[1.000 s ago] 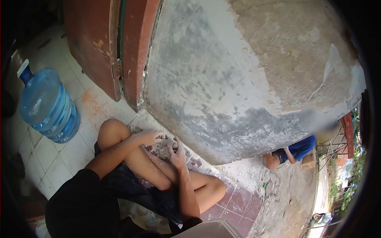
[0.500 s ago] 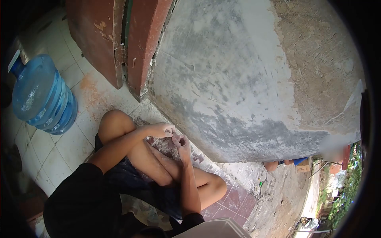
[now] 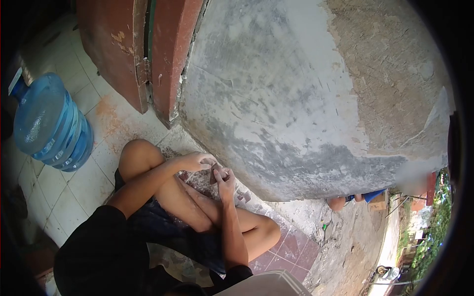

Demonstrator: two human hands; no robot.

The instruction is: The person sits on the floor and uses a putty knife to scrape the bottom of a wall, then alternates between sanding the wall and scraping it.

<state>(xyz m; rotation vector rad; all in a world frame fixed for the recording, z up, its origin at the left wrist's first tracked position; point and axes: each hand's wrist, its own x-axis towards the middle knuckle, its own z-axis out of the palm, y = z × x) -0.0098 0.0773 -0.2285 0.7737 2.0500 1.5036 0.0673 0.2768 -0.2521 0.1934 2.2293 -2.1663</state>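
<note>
A small, flat brown piece (image 3: 214,174) is held between my two hands, above my crossed legs. My left hand (image 3: 197,161), reaching in from the left, has its fingers bent around the upper end of the piece. Below and to the right, my right hand (image 3: 226,184) pinches the piece with thumb and fingers. Pale dust coats the fingers. The piece is too small to name more exactly. Beside the hands rises a grey plastered wall (image 3: 276,98), with dusty reddish tiles (image 3: 197,182) at its foot.
A large blue water bottle (image 3: 54,123) lies on white floor tiles (image 3: 89,197) at left. A reddish-brown door (image 3: 111,49) adjoins the wall. At right, part of another person (image 3: 336,203) shows past the wall's edge, near a cardboard box (image 3: 378,202).
The brown piece now shows more clearly between my hands. My left hand's fingers have opened out somewhat and shifted slightly left. The view has shifted a little.
</note>
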